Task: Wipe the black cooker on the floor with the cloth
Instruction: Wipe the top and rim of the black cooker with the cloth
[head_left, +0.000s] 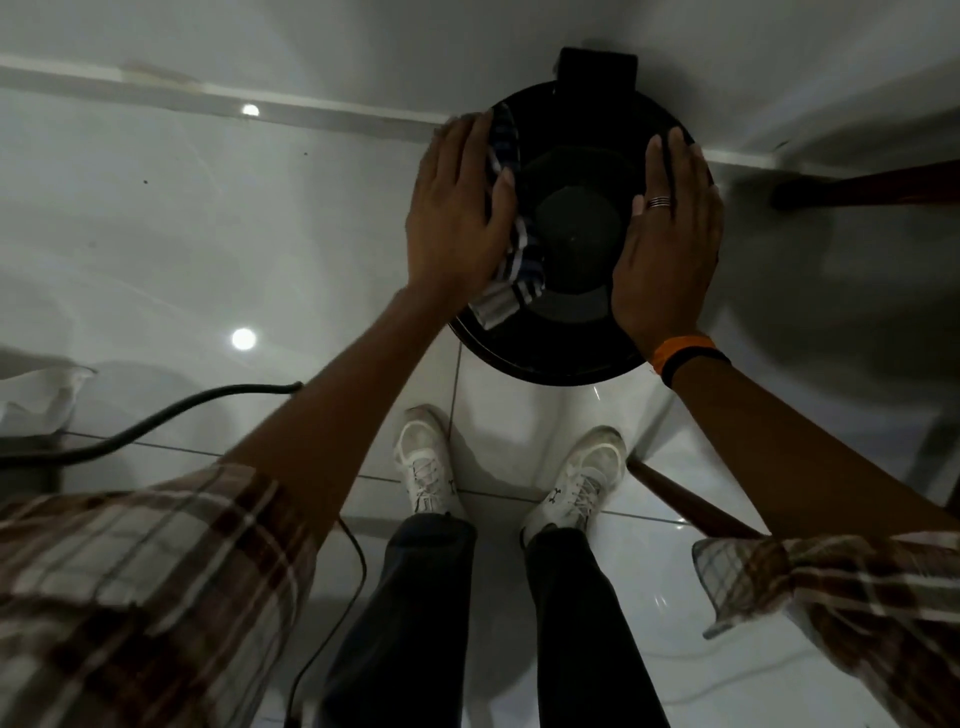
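Note:
The round black cooker (571, 234) stands on the white tiled floor against the wall, just beyond my feet. My left hand (457, 208) lies flat on the cooker's left side, pressing a blue-and-white striped cloth (514, 270) against it; the cloth sticks out under my palm toward the middle. My right hand (670, 234) rests flat on the cooker's right side, fingers together, holding nothing. A ring is on one finger and an orange and black band on that wrist.
A black cable (156, 421) runs across the floor at the left. Dark wooden furniture legs (862, 189) stand at the right, one more (685, 501) near my right foot. A white bag-like thing (36, 400) sits at the far left. My white shoes (431, 457) are below the cooker.

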